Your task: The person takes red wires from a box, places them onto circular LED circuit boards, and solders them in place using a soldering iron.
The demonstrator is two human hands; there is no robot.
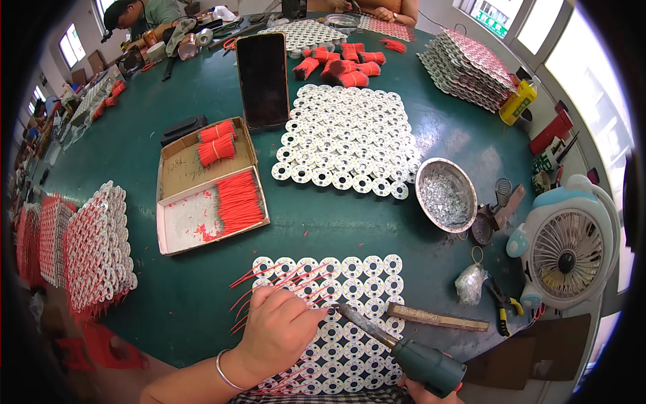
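The left hand point(284, 328) pinches a red wire point(329, 310) over the disc panel point(353, 350) at the table's point(323, 229) near edge; the right hand point(431, 390) grips a soldering iron point(420, 360). Bare green tabletop stretches beyond the panel's far edge.

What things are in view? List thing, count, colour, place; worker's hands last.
Table: one, green, centre
Wired panel: one, white-red, front
Second panel: one, white, centre
Panel stacks: several, white-red, left, rear right
Box: one, brown-white, left
Wire bundles: many, red, box and rear
Phone: one, black, behind box
Bowl: one, silvery, right
Pliers: one, yellow-black, right
Fan: one, white-blue, right
Bottle: one, yellow, right
Soldering iron: one, green, front right
Co-workers: at least two, one in green, rear
Left hand: one, bare, front
Right hand: one, bare, front
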